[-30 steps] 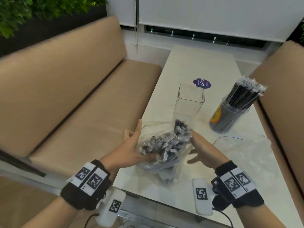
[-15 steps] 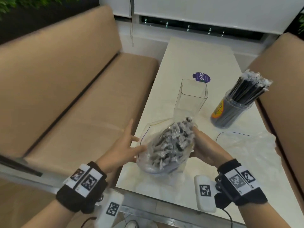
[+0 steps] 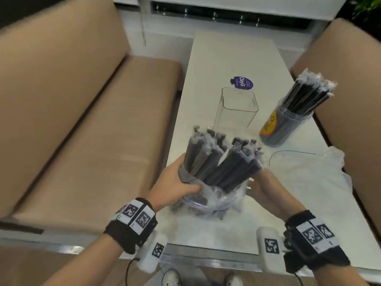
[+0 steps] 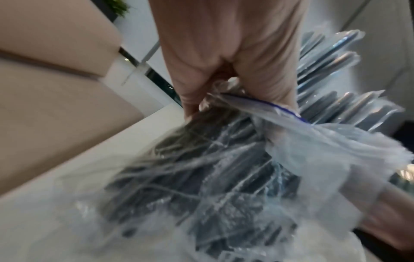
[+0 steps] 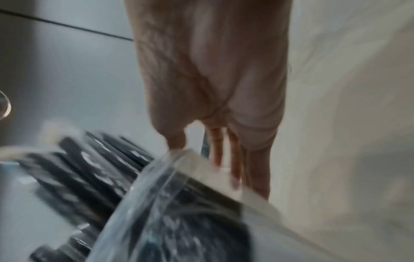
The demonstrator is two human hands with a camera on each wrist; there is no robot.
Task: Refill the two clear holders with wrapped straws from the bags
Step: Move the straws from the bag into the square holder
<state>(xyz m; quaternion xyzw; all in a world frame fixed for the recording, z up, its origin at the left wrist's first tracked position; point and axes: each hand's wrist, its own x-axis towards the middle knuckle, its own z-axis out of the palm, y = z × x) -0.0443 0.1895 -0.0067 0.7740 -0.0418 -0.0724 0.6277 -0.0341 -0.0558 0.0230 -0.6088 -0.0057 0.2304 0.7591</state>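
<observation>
Between two tan benches (image 3: 68, 124) a long white table (image 3: 226, 58) is seen, and on it two holders: one square clear holder (image 3: 237, 108), empty, and one round holder (image 3: 282, 129) packed with black wrapped straws, its label unreadable. One flat clear bag (image 3: 309, 178) lies at the right. A second bag (image 3: 216, 201), filled with a bundle of straws (image 3: 222, 162), is gripped by the left hand (image 3: 175, 182), fingers curled round it. The right hand (image 3: 266, 186) is laid against its other side, fingers straight. A purple sticker (image 3: 242, 82) reads "ClayG".
</observation>
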